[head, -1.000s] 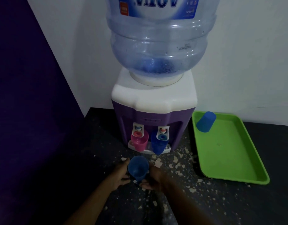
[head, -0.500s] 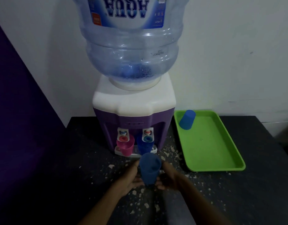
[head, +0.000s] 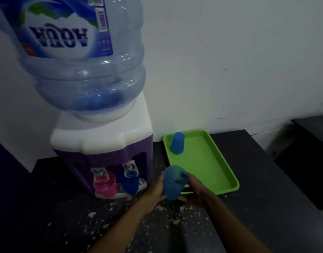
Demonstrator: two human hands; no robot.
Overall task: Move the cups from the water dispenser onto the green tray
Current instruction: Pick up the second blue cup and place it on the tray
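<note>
One blue cup (head: 177,143) upside down in green tray (head: 211,161), another cup (head: 172,185) in both hands

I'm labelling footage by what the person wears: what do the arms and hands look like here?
Both forearms are bare up to the frame edge, with no sleeve showing. The left hand and right hand wear no gloves; no watch, ring or bracelet can be made out, though the light is dim.

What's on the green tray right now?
One blue cup stands upside down at the far left corner of the green tray. The hands and the held blue cup cover its near left corner, so that part can't be seen.
</note>
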